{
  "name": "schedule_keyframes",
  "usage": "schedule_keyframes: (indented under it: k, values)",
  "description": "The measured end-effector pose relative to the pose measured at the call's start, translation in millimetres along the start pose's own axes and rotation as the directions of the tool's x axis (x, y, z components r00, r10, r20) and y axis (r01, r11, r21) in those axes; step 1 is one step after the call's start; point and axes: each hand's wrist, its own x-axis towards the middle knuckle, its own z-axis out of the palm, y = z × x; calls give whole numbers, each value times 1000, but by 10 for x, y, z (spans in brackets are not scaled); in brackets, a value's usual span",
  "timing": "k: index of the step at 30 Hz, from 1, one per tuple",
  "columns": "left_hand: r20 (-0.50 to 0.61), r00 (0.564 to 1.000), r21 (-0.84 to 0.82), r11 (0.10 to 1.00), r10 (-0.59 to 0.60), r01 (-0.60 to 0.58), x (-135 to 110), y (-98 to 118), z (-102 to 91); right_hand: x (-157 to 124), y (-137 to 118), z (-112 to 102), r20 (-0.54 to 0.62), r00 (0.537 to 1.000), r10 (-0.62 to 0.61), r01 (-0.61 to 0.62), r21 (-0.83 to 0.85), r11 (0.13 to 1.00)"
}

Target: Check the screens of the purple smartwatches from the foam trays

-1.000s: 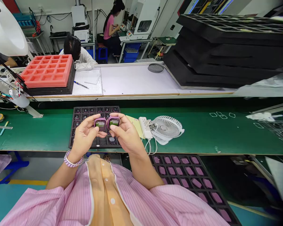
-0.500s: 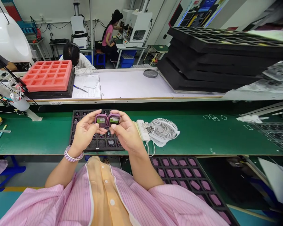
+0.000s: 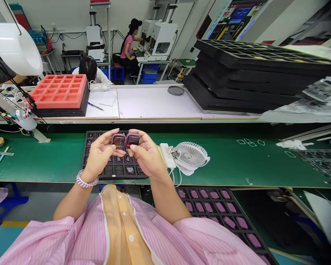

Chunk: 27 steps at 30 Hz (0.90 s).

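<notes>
My left hand (image 3: 100, 154) pinches a small purple square device (image 3: 118, 141) by its edges. My right hand (image 3: 146, 156) grips a second purple device (image 3: 132, 139) right beside the first, the two held side by side with dark screens facing me. Both hands hover above a black compartment tray (image 3: 93, 170) that lies on the green belt and holds several small dark devices.
A white desk fan (image 3: 191, 155) and a white power strip (image 3: 165, 155) lie right of the tray. A lower black tray of purple devices (image 3: 209, 206) sits by my right elbow. Red foam tray (image 3: 58, 91), stacked black trays (image 3: 253, 73), seated people behind.
The green pictures on both device screens have gone dark. My hands stay together over the tray, hardly moved; the view has tilted slightly.
</notes>
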Motion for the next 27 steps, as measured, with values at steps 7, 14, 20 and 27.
schedule_keyframes:
  k: [7,14,20,27]
  values:
    - [37,996,-6,996,87,-87,105,21,-17,167,-31,-27,61,995,-75,77,-27,997]
    - [144,906,57,911,398,-409,749,399,-21,828,-489,-5,254,922,-294,322,-77,944]
    - [228,787,56,800,573,-598,1248,805,14,1273,-997,81,389,809,-441,488,-26,872]
    - [195,670,124,659,717,-742,1585,1079,94,1490,-1378,166,428,744,-513,612,-125,781]
